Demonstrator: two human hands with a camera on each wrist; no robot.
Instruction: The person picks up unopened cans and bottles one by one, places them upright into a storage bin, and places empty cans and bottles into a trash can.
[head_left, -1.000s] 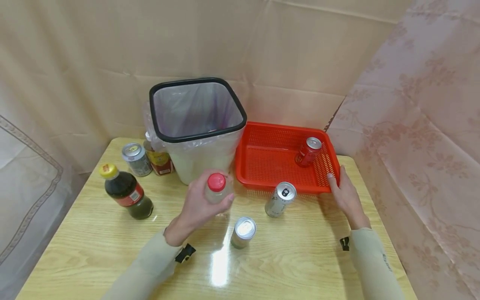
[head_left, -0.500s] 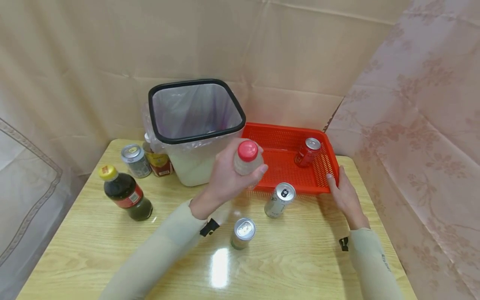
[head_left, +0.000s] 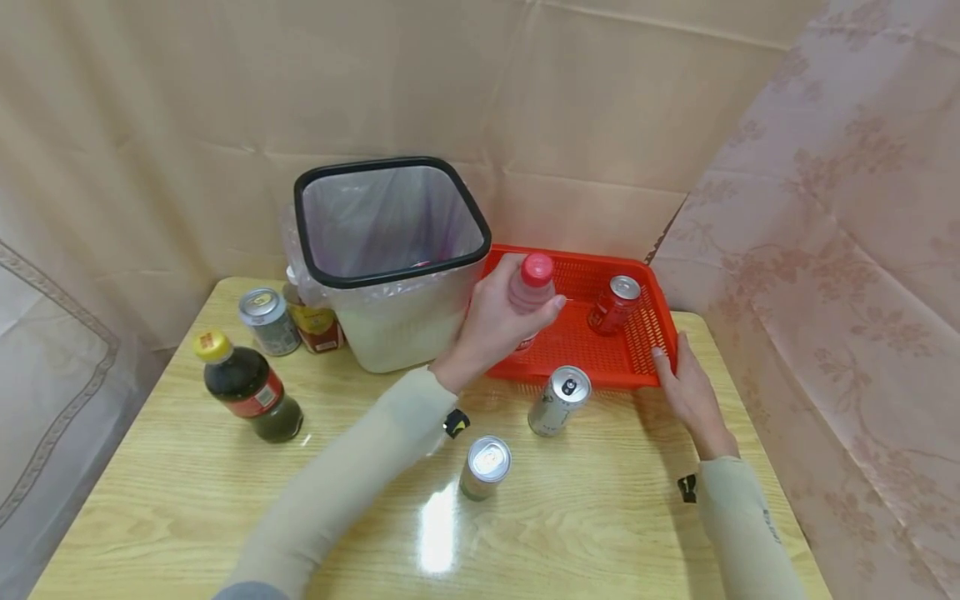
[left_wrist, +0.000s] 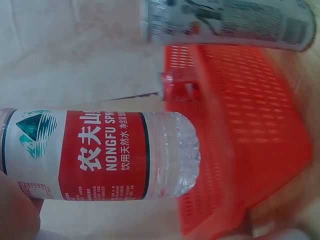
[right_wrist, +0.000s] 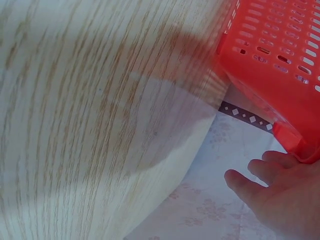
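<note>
In the head view my left hand (head_left: 495, 317) grips a clear water bottle (head_left: 531, 287) with a red cap. The bottle is upright over the left part of a red plastic basket (head_left: 562, 365). Its red and white label shows in the left wrist view, with the bottle's base (left_wrist: 180, 155) apart from the basket wall (left_wrist: 260, 125). My right hand (head_left: 688, 387) holds the basket's right front corner, thumb over the rim and fingers outside. Inside the basket, at the right, stands a red can (head_left: 613, 307).
Left of the basket is a bin (head_left: 405, 329) with a bag liner. Two cans, a pale one (head_left: 558, 404) and another (head_left: 486, 468), stand in front. At the left are a cola bottle (head_left: 255, 396), a silver can (head_left: 268, 321) and a brown-yellow container (head_left: 318, 325).
My left hand has carried the water bottle rightward and away from me, from in front of the bin to over the basket. The right hand stays on the basket corner.
</note>
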